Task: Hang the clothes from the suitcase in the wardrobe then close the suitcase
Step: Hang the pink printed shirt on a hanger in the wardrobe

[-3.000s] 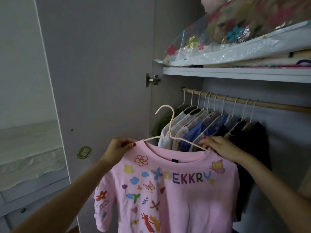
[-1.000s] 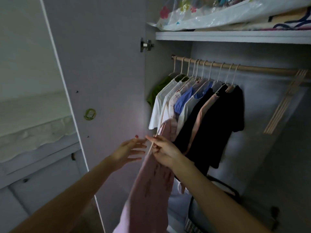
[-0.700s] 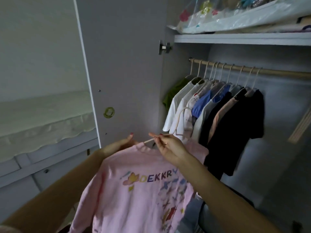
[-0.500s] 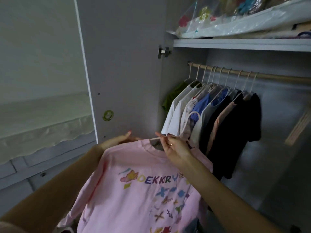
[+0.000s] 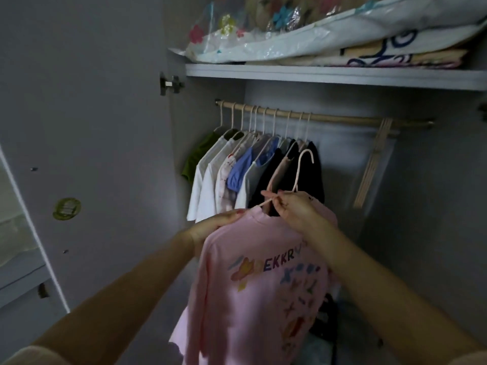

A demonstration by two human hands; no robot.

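Observation:
A pink T-shirt with coloured drawings and letters hangs on a pale hanger in front of the open wardrobe. My right hand pinches the hanger's wire just below its hook. My left hand holds the shirt's left shoulder. The hook is below the wooden rail and in front of the black shirt at the end of the hung row. The suitcase is out of view.
Several hung shirts fill the rail's left half. Spare hangers dangle at the rail's right end, with bare rail between. The wardrobe door stands open on the left. Bagged bedding lies on the shelf above.
The pink shirt on its hanger has moved right and deeper into the wardrobe, from beside the white shirts to in front of the black one. Both hands kept their hold.

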